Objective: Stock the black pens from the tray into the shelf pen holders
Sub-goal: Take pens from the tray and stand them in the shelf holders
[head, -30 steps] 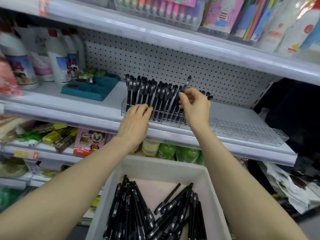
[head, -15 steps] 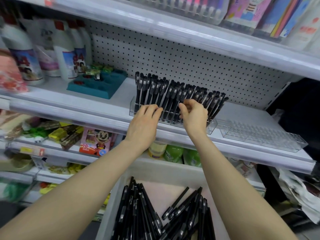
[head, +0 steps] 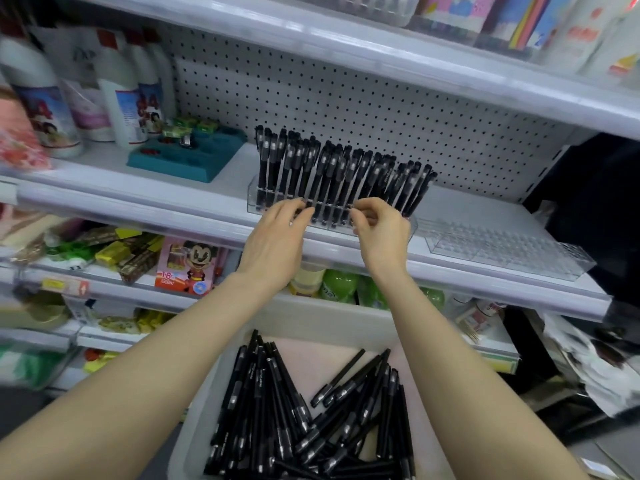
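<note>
Several black pens [head: 332, 174] stand upright in a clear pen holder [head: 255, 199] on the middle shelf [head: 138, 199]. My left hand [head: 277, 237] rests with nearly straight fingers on the holder's front wall. My right hand [head: 381, 230] is at the front of the holder to the right, with fingers and thumb curled together; no pen shows in them. Below my arms, a white tray [head: 194, 420] holds a loose pile of black pens [head: 277, 410].
A second clear pen holder [head: 502, 247] with no pens stands to the right on the same shelf. A teal organiser [head: 187, 157] and white bottles [head: 117, 98] stand to the left. An upper shelf [head: 346, 39] hangs above the pens. Packaged goods fill the lower shelves.
My right hand has set the pen it held into the holder and dropped to the holder's front. My left hand has stayed on the front wall. The view has shifted.
</note>
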Demonstrator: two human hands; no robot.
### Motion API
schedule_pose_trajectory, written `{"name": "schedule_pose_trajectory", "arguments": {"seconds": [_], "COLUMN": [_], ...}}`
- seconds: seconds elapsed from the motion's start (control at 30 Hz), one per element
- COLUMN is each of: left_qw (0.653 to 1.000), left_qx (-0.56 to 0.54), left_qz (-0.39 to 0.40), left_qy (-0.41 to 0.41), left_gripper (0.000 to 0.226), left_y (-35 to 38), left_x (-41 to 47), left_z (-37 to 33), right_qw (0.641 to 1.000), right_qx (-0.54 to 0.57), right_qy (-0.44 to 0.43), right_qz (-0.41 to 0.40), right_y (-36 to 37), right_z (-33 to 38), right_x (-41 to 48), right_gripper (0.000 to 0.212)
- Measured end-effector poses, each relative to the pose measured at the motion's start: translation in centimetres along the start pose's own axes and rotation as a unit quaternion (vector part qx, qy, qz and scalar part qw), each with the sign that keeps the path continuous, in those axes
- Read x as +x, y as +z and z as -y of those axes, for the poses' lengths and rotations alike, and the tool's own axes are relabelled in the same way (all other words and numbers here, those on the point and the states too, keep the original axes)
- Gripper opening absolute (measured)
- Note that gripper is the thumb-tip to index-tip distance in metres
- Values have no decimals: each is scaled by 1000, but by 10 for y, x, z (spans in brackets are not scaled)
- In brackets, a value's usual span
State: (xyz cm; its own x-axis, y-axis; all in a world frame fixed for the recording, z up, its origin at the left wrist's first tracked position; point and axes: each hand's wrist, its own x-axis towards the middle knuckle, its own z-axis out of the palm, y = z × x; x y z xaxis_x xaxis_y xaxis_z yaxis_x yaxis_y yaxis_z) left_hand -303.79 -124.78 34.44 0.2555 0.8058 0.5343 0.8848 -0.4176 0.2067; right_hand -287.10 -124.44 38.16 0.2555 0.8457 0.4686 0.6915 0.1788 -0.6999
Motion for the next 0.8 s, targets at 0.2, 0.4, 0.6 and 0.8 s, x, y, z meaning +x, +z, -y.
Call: {"name": "schedule_pose_trajectory", "arguments": {"seconds": [0.2,0.4,0.6,0.8], "left_qw": [998,993,959,942], "left_qx": [-60,-39,27,62], "left_qz": [1,114,277,329], "left_qy": [-9,-13,-45,-31], "left_gripper": [47,36,38,42], "left_y": [6,32,52,62], "left_x": [-47,-104,-142,-141], "left_z": [-20,-24,-25,-22], "right_qw": [997,965,913,914], "right_qx": [-23,-92,-187,-184], "right_qy": [-28,13,45,61], "right_qz": [69,245,359,358], "right_y": [1,4,3,4], "right_z": [-38,-81,-102,-111], "right_x": [-71,-129,-146,-147], "right_gripper": [11,12,19,18]}}
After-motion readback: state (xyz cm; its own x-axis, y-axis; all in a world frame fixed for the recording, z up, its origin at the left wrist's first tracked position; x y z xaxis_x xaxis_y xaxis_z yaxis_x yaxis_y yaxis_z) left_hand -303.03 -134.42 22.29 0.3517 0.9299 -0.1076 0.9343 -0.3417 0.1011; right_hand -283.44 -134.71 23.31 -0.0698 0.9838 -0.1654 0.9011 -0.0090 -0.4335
